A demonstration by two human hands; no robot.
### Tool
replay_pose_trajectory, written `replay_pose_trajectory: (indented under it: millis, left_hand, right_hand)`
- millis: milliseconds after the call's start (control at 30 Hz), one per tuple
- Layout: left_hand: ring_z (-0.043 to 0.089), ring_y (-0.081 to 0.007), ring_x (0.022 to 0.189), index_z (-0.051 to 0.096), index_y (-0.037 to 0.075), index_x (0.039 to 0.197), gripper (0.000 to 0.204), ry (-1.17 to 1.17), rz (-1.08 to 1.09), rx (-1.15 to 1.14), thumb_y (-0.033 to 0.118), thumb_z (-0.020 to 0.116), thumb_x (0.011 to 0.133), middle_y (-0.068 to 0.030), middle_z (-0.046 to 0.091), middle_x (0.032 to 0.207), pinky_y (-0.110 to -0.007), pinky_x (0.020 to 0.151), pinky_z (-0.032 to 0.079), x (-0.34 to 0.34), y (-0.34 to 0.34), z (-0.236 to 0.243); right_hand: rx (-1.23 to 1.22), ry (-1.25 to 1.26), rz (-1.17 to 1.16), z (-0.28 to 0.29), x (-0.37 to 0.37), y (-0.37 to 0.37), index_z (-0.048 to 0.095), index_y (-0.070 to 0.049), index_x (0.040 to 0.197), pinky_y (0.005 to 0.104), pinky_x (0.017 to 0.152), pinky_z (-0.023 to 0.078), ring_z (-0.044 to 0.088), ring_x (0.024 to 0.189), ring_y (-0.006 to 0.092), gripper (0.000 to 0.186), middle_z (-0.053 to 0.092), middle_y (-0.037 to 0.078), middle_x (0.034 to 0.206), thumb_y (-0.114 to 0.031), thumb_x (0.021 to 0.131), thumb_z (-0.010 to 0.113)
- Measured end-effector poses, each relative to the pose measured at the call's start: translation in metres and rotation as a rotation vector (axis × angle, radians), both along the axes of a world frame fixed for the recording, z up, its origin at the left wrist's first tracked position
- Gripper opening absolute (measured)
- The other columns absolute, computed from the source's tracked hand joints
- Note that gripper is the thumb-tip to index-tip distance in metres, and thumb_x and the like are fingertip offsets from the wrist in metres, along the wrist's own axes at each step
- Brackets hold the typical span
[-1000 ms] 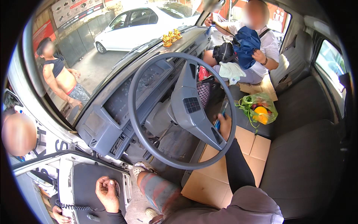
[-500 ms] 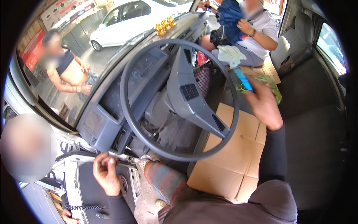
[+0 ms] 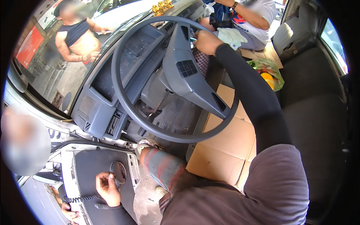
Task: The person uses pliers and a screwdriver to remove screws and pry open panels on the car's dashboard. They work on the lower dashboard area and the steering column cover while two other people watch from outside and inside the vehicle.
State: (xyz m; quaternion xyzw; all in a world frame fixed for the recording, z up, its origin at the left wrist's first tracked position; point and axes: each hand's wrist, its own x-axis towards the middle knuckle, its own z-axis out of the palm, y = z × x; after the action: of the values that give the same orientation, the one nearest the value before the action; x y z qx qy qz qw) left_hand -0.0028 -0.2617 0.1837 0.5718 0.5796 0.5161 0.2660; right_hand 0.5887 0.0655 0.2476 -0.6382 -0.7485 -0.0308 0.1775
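Observation:
My right hand [image 3: 206, 42] is closed on a small blue object [image 3: 193, 39], mostly hidden by my fingers, at the upper right of the steering wheel [image 3: 114, 80]. My arm reaches over the cardboard sheet [image 3: 217, 150] on the seat. My left hand [image 3: 108, 187] is curled in a pinch beside the oval handle [image 3: 118, 168] of the open door panel [image 3: 86, 168]; what it holds, if anything, is hidden.
A bag of produce [image 3: 268, 77] lies on the seat. A seated person [image 3: 262, 15] holds a dark blue bag. Gold figurines [image 3: 161, 8] stand on the dashboard. Another person [image 3: 77, 45] stands outside the windshield; a blurred head [image 3: 24, 140] is beside the door.
My right hand has moved forward and up with the blue object, from over the seat to the wheel's upper right. My left hand sits a little lower in view, still curled.

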Motion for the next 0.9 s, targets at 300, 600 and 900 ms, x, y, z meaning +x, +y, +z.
replay_pose_trajectory:
  millis: [300, 600, 900]
  left_hand:
    - [0.063, -0.0119, 0.09, 0.058, -0.001, 0.137, 0.032, 0.044, -0.129, 0.144, 0.002, 0.066, 0.107, -0.0069, 0.072, 0.105, -0.027, 0.087, 0.052, 0.063, 0.082, 0.036]
    - [0.068, -0.0244, 0.12, 0.069, -0.004, 0.127, 0.024, 0.661, -0.388, 0.404, 0.003, 0.063, 0.105, -0.0165, 0.073, 0.124, -0.036, 0.106, 0.051, 0.183, 0.257, 0.131]
    - [0.073, -0.0231, 0.107, 0.055, -0.01, 0.142, 0.043, -0.252, -0.452, -0.348, 0.018, 0.064, 0.11, -0.0204, 0.071, 0.127, -0.031, 0.094, 0.061, 0.274, 0.419, 0.104]
  right_hand:
    - [-0.101, 0.952, 0.06, 0.012, -0.031, -0.019, 0.067, 0.002, 0.14, 0.0354, 0.074, 0.06, 0.071, 0.082, 0.0198, 0.04, 0.075, 0.015, 0.098, -0.01, 0.102, 0.063]
    - [0.246, 0.829, 0.23, -0.015, -0.027, 0.036, 0.077, 0.0, 0.12, 0.0445, 0.094, 0.056, 0.075, 0.101, 0.0378, 0.029, 0.078, 0.024, 0.107, -0.015, 0.097, 0.068]
    - [0.047, 0.704, 0.48, -0.016, -0.05, 0.068, 0.079, 0.001, 0.107, 0.0439, 0.093, 0.058, 0.075, 0.102, 0.0412, 0.025, 0.076, 0.028, 0.109, -0.019, 0.092, 0.074]
